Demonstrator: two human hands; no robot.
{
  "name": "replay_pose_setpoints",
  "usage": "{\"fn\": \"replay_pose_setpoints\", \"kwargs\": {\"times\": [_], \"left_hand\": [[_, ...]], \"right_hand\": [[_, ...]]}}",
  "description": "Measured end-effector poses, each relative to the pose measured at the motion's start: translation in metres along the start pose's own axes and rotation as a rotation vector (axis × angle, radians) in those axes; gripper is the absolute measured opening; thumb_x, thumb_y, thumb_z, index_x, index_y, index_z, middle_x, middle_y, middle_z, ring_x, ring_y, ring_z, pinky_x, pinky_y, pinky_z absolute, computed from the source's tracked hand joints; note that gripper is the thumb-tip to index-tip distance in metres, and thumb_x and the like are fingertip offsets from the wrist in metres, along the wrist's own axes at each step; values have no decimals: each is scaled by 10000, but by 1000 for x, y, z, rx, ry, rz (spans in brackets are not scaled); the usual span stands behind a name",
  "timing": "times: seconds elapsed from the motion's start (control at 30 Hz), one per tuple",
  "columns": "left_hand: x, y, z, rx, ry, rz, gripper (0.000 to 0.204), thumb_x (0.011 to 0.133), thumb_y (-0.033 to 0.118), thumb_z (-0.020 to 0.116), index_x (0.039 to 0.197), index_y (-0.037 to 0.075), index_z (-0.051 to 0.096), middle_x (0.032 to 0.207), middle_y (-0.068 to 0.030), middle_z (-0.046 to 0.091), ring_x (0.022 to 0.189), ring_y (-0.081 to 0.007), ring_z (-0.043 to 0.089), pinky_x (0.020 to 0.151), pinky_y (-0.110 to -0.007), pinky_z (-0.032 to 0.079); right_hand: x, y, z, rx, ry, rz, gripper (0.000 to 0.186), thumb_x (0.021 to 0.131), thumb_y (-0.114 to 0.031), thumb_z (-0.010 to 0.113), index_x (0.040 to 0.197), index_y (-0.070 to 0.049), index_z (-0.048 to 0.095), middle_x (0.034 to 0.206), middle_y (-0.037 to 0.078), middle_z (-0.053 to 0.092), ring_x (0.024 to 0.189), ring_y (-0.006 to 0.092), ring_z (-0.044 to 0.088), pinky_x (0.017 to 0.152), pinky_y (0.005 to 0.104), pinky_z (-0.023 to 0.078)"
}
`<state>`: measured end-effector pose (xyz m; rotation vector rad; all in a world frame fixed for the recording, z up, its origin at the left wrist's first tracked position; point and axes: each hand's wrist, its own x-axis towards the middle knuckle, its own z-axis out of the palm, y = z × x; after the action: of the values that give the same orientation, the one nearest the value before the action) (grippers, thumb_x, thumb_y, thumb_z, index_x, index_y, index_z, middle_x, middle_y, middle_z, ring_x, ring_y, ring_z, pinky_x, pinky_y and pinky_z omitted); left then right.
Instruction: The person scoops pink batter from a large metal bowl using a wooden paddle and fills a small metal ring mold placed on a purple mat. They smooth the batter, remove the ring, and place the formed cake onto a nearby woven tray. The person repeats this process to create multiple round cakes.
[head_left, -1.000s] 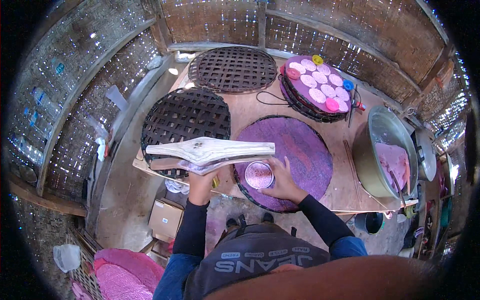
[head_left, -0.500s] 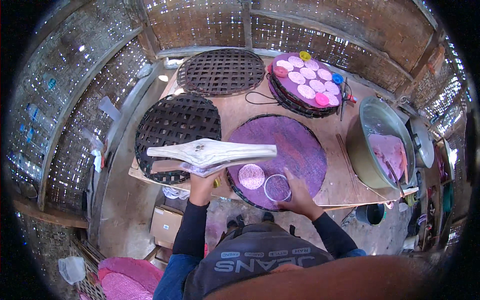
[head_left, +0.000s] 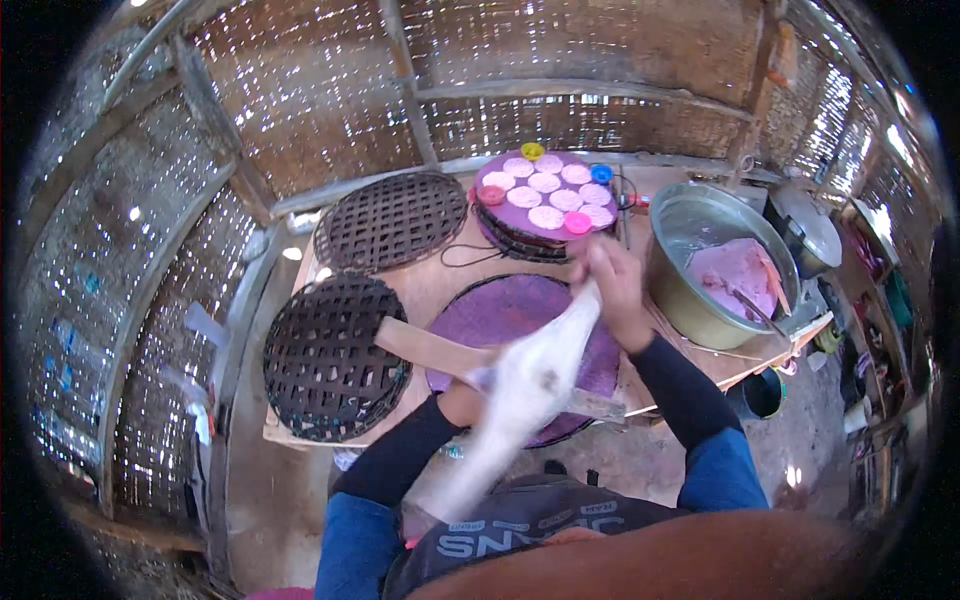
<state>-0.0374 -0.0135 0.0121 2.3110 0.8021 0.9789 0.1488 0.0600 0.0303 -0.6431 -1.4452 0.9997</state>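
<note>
A wooden press with two crossed bars is over the near round tray, which has a purple lining (head_left: 500,302). My right hand (head_left: 615,290) is closed round the far end of the pale upper bar (head_left: 545,375), which is turned aslant and blurred. Below it runs the browner lower bar (head_left: 432,352). My left hand (head_left: 461,403) is at the middle of the press from the left, its fingers mostly hidden behind the wood. The white ring and the pink lacy disc on this tray are out of sight behind the press and my arms.
Behind, pink lacy discs (head_left: 544,183) and small coloured cups (head_left: 577,222) sit on a stack of round trays. Two dark woven racks (head_left: 335,350) occupy the table's left. At right, a big basin (head_left: 690,310) holds pink dough (head_left: 735,275) and a stick. Woven walls enclose the table.
My right hand has left the white ring on the tray and gripped the upper bar's end. That bar has swung from level to a steep slant. The head view has shifted.
</note>
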Motion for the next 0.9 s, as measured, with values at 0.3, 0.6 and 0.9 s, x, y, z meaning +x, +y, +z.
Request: {"fn": "replay_pose_setpoints", "kwargs": {"times": [0.3, 0.6, 0.9], "left_hand": [[-17, 11, -37, 699, -72, 130, 312, 599, 237, 656, 868, 106, 569, 675, -50, 529, 555, -250, 551, 513, -359, 413], [-30, 4, -47, 243, -406, -94, 267, 590, 241, 678, 703, 4, 630, 632, -213, 578, 601, -374, 584, 542, -423, 464], [-65, -46, -31, -288, -224, 2, 364, 686, 159, 736, 995, 36, 587, 878, -52, 616, 764, -153, 590, 719, -299, 484]], "right_hand": [[-18, -54, 38, -313, -204, 3, 298, 771, -55, 544, 990, -23, 344, 692, 69, 456, 540, 161, 561, 463, 309, 443], [-65, -127, 52, -623, -527, -165, 426, 737, -127, 589, 1058, 22, 352, 797, 208, 505, 659, 358, 535, 570, 433, 431], [-51, -138, -25, 292, 514, -360, 101, 810, -140, 484, 778, -74, 414, 610, 20, 433, 536, 109, 472, 550, 252, 421]]}}
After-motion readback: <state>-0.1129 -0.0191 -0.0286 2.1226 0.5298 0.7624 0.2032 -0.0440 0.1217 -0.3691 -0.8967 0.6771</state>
